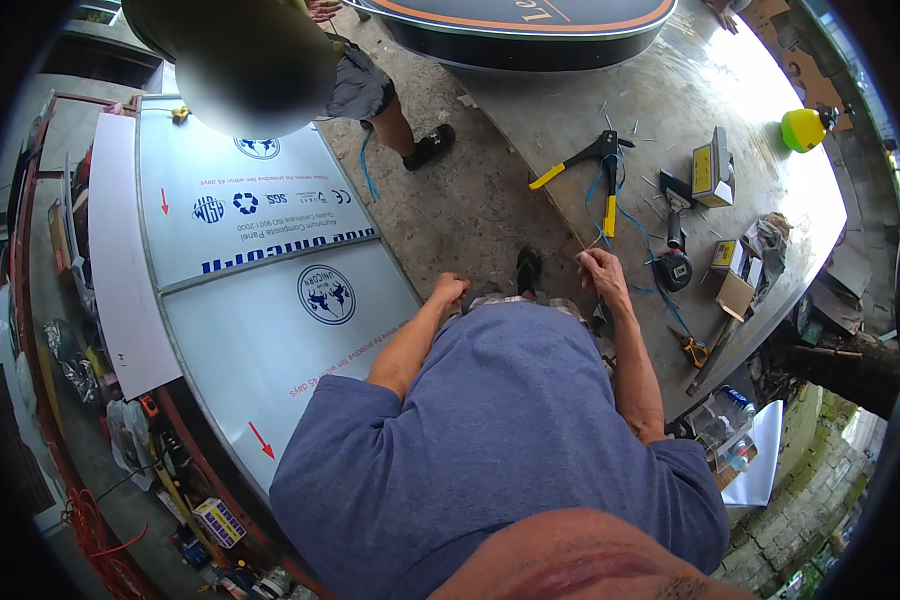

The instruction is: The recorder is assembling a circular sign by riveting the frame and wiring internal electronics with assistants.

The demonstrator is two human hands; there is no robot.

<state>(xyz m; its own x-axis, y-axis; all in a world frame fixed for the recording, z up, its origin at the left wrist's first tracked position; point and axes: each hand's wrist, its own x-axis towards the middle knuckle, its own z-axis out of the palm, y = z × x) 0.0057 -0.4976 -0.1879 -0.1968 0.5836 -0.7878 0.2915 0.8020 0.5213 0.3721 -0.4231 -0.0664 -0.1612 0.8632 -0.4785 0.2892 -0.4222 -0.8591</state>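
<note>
My left hand [451,289] is curled closed in front of my waist, beside the edge of a film-covered composite panel [270,310]. Whatever its fingers hold, if anything, is hidden. At the near edge of the metal table [560,115], my right hand [602,274] pinches something thin and too small to name. Beyond it on the table lies a hand riveter [598,165] with yellow grips, among scattered rivets [645,138]. A black cordless drill [674,240] rests to the right, and a blue cord [637,225] runs between these tools.
Open small boxes [713,170] stand on the table near yellow-handled pliers [694,349]. A large rounded black sign [530,35] sits at the far end, and a yellow-green bottle [805,130] at the right. Another person [270,60] stands over the panel's far end.
</note>
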